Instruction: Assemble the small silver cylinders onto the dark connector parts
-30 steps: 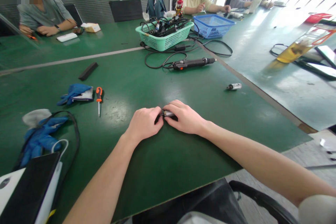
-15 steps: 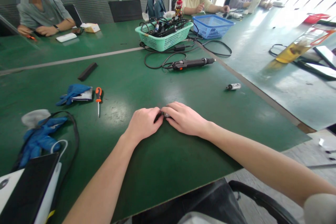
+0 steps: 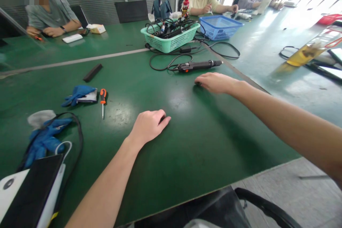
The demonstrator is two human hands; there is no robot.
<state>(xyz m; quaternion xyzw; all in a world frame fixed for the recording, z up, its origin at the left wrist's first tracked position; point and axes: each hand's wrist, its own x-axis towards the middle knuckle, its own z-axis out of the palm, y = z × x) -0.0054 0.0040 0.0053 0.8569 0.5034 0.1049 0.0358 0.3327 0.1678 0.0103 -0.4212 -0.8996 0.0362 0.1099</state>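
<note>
From the head camera, the person's right hand is stretched far forward over the green table, palm down, with the fingers held long and nearly flat. Nothing shows pinched in it. A dark spot sits under the fingertips, and I cannot tell whether it is a shadow or a small part. The electric screwdriver lies just beyond those fingertips and a little to their left, not touching them. Its long axis runs left to right across the table, and its cord loops back towards the green basket. This hand is much the nearer of the two to it. The left hand rests on the table close to the body, knuckles up and fingers curled under. I cannot tell whether they close on anything. Off to its left, well apart, lie a small orange-handled screwdriver and blue gloves.
</note>
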